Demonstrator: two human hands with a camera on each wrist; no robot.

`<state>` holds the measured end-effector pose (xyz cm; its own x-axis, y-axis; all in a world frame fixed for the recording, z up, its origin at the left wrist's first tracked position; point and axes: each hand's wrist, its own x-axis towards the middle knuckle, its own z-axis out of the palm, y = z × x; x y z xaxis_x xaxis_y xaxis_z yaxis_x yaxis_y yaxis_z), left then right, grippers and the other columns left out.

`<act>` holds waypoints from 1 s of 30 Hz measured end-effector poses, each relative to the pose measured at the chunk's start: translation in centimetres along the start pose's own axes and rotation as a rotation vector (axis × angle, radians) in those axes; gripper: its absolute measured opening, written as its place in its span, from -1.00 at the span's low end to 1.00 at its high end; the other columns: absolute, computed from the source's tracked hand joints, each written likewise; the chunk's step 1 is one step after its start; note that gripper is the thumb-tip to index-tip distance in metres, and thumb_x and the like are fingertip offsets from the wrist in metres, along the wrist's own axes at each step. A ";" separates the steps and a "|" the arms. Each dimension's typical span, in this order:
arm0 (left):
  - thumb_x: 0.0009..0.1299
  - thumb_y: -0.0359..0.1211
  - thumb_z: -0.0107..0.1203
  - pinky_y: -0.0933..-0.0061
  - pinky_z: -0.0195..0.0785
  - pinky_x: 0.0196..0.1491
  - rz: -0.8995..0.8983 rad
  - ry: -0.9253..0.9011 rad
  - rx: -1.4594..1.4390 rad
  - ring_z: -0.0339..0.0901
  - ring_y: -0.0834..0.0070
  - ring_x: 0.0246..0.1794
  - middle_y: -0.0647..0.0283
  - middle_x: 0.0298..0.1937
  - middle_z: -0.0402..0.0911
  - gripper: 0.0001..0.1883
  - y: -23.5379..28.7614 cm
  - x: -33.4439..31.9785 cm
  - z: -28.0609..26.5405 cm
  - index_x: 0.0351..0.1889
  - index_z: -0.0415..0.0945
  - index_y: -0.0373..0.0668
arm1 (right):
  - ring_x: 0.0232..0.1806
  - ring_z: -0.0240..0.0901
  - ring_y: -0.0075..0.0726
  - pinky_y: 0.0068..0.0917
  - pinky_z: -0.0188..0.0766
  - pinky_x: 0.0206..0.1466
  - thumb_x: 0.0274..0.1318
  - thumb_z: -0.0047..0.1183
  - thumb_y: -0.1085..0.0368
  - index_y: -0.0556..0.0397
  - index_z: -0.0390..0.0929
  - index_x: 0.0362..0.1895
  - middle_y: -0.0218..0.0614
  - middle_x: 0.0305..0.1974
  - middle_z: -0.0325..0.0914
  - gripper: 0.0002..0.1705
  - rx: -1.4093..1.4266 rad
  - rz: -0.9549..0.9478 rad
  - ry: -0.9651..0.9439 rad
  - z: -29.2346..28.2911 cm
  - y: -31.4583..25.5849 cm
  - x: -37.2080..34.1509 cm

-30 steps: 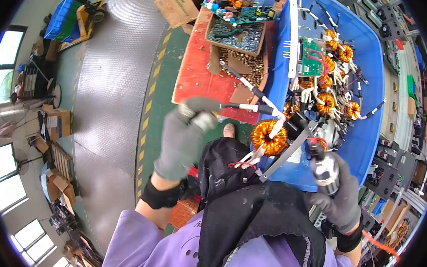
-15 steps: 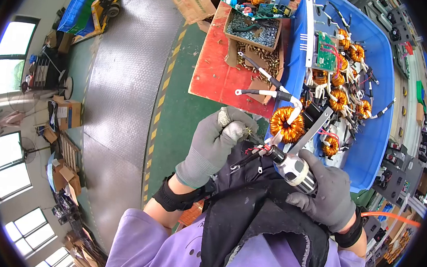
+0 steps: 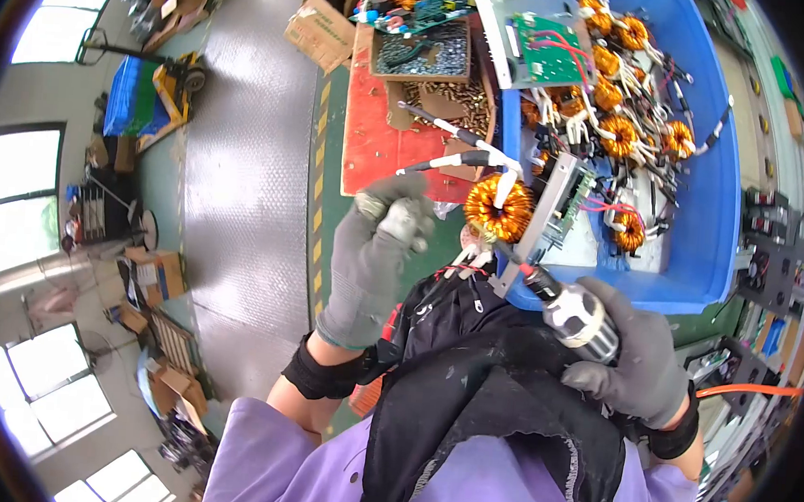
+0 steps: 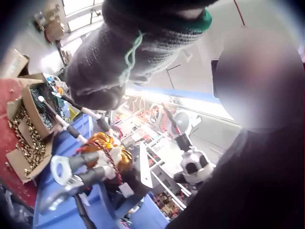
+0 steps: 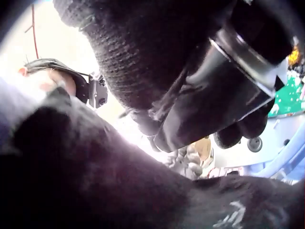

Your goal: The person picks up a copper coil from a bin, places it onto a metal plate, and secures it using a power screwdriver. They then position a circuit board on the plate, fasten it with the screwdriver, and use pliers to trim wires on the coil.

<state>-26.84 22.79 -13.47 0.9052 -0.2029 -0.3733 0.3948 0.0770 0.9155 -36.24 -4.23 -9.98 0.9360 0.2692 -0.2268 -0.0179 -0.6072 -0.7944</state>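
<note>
Right hand [image 3: 639, 358]: fingers clamped round the driver [image 3: 583, 325], tip pointing away from them at the low end of the metal bracket [image 3: 544, 218]. Tip looks just beside the bracket; contact can't be confirmed. Left hand [image 3: 369, 267]: fingers curled in, just below the lug end of a cable [image 3: 463, 160]; can't tell if they pinch anything. The bracket stands tilted at the rim of the blue bin [image 3: 694, 292], between the two hands, with the coil [image 3: 499, 207] beside it on the left fingers' side.

Main risk, as judged: slip. No left fingers are seen on the bracket, so pushing with the driver could tip or turn it, and an angled tip could skid off the metal. A skid toward the left fingers could nick the coil windings or snag the thin red wires [image 3: 461, 270] near the tip. The loose cable ends could swing into the driver's path. Anything small in the left fingers could drop onto the black apron [image 3: 496, 372] or floor and get lost. The orange hose [image 3: 752, 390], behind the right fingers, could tug the driver off line if it catches.
</note>
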 end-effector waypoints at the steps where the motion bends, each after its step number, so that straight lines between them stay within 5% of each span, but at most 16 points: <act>1: 0.50 -0.30 0.02 0.58 0.38 -0.13 -0.032 0.031 0.072 0.49 0.57 -0.17 0.26 -0.13 0.54 -0.61 -1.2 0.9 -0.4 0.19 0.37 -0.34 | -0.39 0.61 0.12 -0.20 0.49 -0.30 -0.12 0.25 -0.41 0.19 0.38 0.24 -0.03 -0.41 0.60 0.06 0.066 0.017 0.051 -0.1 0.7 -0.8; 3: 0.48 -0.33 0.01 0.58 0.40 -0.11 -0.162 -0.065 0.122 0.46 0.59 -0.07 0.26 -0.06 0.52 -0.51 -2.7 1.8 -0.5 0.31 0.24 -0.34 | -0.38 0.62 0.09 -0.25 0.49 -0.29 -0.15 0.26 -0.43 0.22 0.37 0.22 -0.06 -0.40 0.60 0.09 0.146 0.091 0.090 -0.1 2.7 -2.7; 4: 0.46 -0.31 0.04 0.57 0.46 -0.12 -0.221 -0.238 -0.005 0.50 0.60 -0.12 0.28 -0.08 0.53 -0.48 -3.2 2.5 0.2 0.33 0.23 -0.32 | -0.38 0.62 0.09 -0.27 0.49 -0.29 -0.15 0.25 -0.43 0.23 0.37 0.22 -0.07 -0.41 0.59 0.10 0.191 0.146 0.093 -0.4 3.1 -3.4; 6: 0.45 -0.26 0.09 0.61 0.47 -0.20 -0.347 -0.297 0.018 0.55 0.64 -0.21 0.29 -0.11 0.57 -0.46 -2.8 3.3 1.4 0.32 0.24 -0.32 | -0.37 0.63 0.06 -0.30 0.48 -0.28 -0.16 0.24 -0.46 0.22 0.37 0.22 -0.08 -0.40 0.59 0.11 0.267 0.244 0.067 -0.5 4.0 -4.8; 8: 0.42 -0.22 0.12 0.69 0.39 -0.51 -0.444 -0.301 0.082 0.55 0.68 -0.50 0.27 -0.28 0.63 -0.54 -3.6 4.8 1.6 0.17 0.38 -0.28 | -0.33 0.64 0.01 -0.32 0.47 -0.26 -0.15 0.23 -0.47 0.21 0.36 0.23 -0.08 -0.38 0.60 0.11 0.428 0.313 0.082 0.2 5.3 -6.4; 11: 0.31 -0.29 0.23 0.74 0.23 -0.69 -0.446 -0.429 0.171 0.40 0.71 -0.74 0.38 -0.58 0.50 -0.63 -1.0 5.1 3.6 -0.01 0.43 -0.27 | -0.27 0.66 -0.02 -0.33 0.48 -0.22 -0.30 0.31 -0.48 0.19 0.34 0.25 -0.07 -0.34 0.62 0.20 0.483 0.293 0.141 1.4 7.7 -8.6; 14: 0.27 -0.17 0.25 0.70 0.28 -0.65 -0.360 -0.408 0.072 0.47 0.65 -0.65 0.29 -0.47 0.55 -0.50 -0.4 4.4 5.8 0.06 0.41 -0.28 | -0.25 0.66 0.05 -0.28 0.50 -0.20 -0.52 0.48 -0.40 0.14 0.32 0.27 -0.07 -0.35 0.63 0.29 0.563 0.319 0.127 1.0 8.7 -10.0; 17: 0.27 -0.05 0.21 0.58 0.44 -0.53 -0.569 -0.548 0.238 0.56 0.48 -0.57 0.14 -0.32 0.62 -0.34 1.5 4.6 8.3 0.17 0.37 -0.35 | -0.28 0.62 0.14 -0.23 0.49 -0.22 -0.63 0.61 -0.02 0.00 0.36 0.24 -0.05 -0.39 0.61 0.17 0.399 0.212 0.181 1.2 9.9 -10.8; 21: 0.27 -0.02 0.23 0.58 0.43 -0.47 -0.621 -0.557 0.338 0.54 0.55 -0.52 0.21 -0.35 0.60 -0.34 0.3 5.1 11.6 0.18 0.36 -0.29 | -0.34 0.60 0.13 -0.19 0.48 -0.24 -0.56 0.55 0.14 -0.05 0.40 0.21 -0.06 -0.43 0.59 0.03 0.379 0.365 0.210 -0.1 10.8 -12.1; 24: 0.21 0.02 0.30 0.62 0.40 -0.40 -0.566 -0.487 0.399 0.51 0.63 -0.46 0.33 -0.38 0.56 -0.26 0.4 5.2 13.1 0.22 0.34 -0.24 | -0.35 0.59 0.13 -0.16 0.48 -0.24 -0.57 0.55 0.13 -0.05 0.41 0.20 -0.07 -0.45 0.58 0.03 0.303 0.390 0.219 -1.0 11.9 -13.7; 30: 0.15 -0.01 0.37 0.56 0.48 -0.34 -0.511 -0.506 0.482 0.58 0.54 -0.36 0.20 -0.15 0.60 -0.18 0.7 5.1 13.9 0.26 0.30 -0.27 | -0.35 0.57 0.11 -0.13 0.45 -0.25 -0.58 0.56 0.10 -0.06 0.43 0.19 -0.11 -0.44 0.58 0.03 0.255 0.327 0.238 -1.2 14.0 -14.9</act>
<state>-24.17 8.23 -12.64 0.4108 -0.5190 -0.7496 0.5209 -0.5412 0.6601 -49.97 -17.64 -17.05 0.9210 -0.1025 -0.3759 -0.3825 -0.4208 -0.8225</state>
